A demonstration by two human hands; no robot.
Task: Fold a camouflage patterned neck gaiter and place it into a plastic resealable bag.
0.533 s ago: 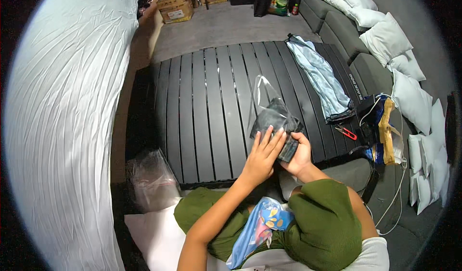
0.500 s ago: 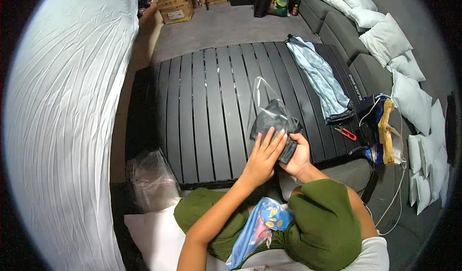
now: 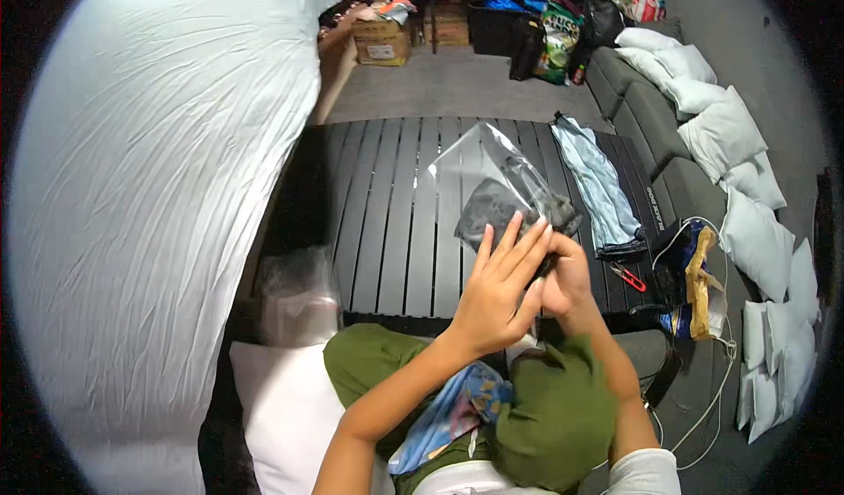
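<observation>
red scissors (image 3: 627,276), blue cloth (image 3: 600,183), white pillows (image 3: 728,134)

Clear bag (image 3: 479,165) — dark cloth (image 3: 492,214) inside — black slatted table (image 3: 396,222).

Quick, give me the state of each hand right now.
Left hand: open, fingers spread flat against the clear plastic bag with dark cloth inside.
Right hand: closed on the bag's lower end.

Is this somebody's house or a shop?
Probably a room in a home, used for packing clothes. A grey sofa lined with white pillows runs along one side, a white sheet covers what looks like a bed, and cardboard boxes sit on the floor beyond the dark slatted table.
</observation>
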